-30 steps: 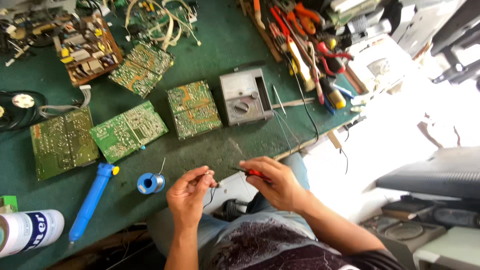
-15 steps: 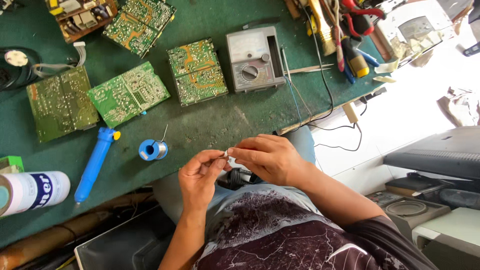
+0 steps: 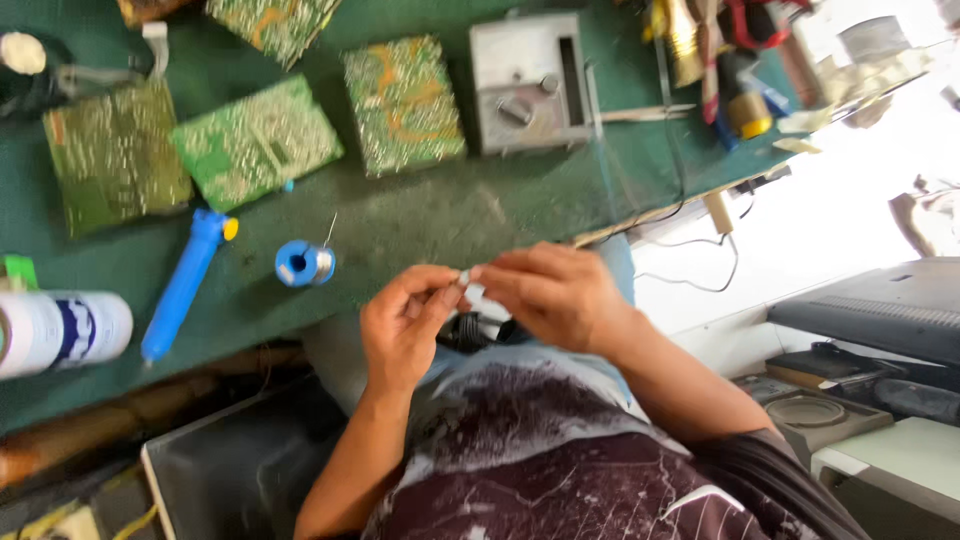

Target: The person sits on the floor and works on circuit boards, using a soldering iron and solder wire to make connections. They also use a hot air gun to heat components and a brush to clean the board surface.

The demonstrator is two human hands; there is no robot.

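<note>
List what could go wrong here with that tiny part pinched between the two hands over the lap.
1. The small pale part is pinched only by fingertips of the left hand and right hand, off the green bench top; if it slips, it likely drops into the lap or floor clutter.
2. The solder spool lies just beyond the left hand; a careless reach might knock it rolling.
3. The picture is blurred, so the grip cannot be judged.

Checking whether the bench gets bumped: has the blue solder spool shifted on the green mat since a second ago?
No. The blue solder spool sits right of the blue desoldering pump, below the circuit boards, as before; only the camera moved.
</note>
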